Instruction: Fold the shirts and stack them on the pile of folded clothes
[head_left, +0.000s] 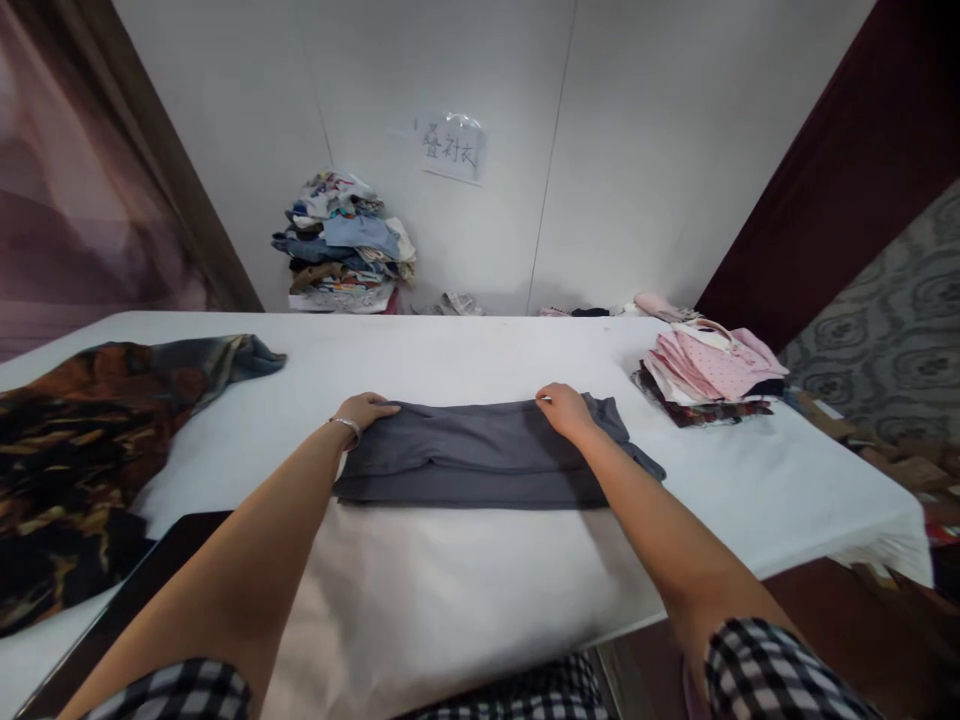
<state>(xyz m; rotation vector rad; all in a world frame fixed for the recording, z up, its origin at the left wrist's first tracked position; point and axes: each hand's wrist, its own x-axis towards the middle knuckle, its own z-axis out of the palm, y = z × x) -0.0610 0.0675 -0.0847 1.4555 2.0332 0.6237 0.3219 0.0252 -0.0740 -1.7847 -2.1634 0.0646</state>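
A dark grey shirt (480, 455) lies folded into a long strip on the white table in front of me, with loose fabric bunched at its right end. My left hand (365, 412) is closed on the far left corner, thumb along the top edge. Toward the right end, my right hand (564, 408) pinches the far edge between thumb and fingers. Both hands rest low at the tabletop, and parts of the fingers are hidden by the cloth and the hands themselves.
A black and orange patterned garment (82, 440) spreads over the left side of the white table (465, 350). Folded clothes with a pink dotted shirt (716, 362) on top sit at the right. Behind the table rises a tall clothes pile (349, 245); a paper sign (452, 148) hangs on the wall.
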